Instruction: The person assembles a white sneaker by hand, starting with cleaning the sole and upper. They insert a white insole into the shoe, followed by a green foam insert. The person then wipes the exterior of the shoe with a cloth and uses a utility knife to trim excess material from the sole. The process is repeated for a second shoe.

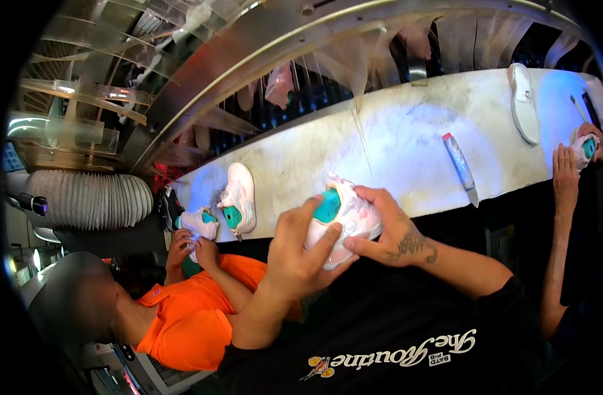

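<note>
Both my hands grip one pink and white shoe upper [364, 218], raised just in front of the table edge. A teal shoe last [327, 206] fills it and shows through the ankle opening. My left hand [300, 245] wraps the left side, with fingers at the opening and along the side. My right hand [391, 230] clasps the other end, thumb on the near side and fingers over the top. The underside is hidden. On the table to the right lies a utility knife [459, 166] with a translucent handle and red end, its blade pointing toward me.
A long pale worktable [407, 125] runs across. A pale shoe on a teal last [241, 197] lies left, a white shoe [525, 108] right. A co-worker in orange [189, 316] handles a shoe; another person's hands [566, 168] hold one far right. Behind, clear strips [364, 62] hang.
</note>
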The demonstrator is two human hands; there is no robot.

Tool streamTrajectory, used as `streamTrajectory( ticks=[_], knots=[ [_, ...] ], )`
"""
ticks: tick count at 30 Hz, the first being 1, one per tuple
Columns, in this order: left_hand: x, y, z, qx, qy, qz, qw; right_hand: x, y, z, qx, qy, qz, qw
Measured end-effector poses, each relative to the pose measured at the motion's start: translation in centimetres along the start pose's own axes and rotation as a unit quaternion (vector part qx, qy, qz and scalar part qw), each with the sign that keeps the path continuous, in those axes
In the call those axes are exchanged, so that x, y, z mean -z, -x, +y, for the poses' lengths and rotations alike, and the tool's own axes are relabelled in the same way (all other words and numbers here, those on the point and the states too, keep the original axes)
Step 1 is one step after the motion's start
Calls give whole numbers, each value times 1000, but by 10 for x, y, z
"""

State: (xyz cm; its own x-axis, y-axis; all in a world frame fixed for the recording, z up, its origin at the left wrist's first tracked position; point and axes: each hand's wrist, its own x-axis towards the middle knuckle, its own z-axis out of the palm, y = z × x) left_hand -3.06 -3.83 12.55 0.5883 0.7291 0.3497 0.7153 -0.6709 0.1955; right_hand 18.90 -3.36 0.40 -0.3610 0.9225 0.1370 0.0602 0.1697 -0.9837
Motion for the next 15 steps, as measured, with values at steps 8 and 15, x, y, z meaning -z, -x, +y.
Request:
streamTrajectory(
  ticks=[8,15],
  knots=[
    [1,-36,16,-7,69,-5,998,27,3,-15,-85,-121,-6,989],
    [-113,-33,-3,-23,305,143,941,95,20,-22,-57,-202,-53,976]
  ],
)
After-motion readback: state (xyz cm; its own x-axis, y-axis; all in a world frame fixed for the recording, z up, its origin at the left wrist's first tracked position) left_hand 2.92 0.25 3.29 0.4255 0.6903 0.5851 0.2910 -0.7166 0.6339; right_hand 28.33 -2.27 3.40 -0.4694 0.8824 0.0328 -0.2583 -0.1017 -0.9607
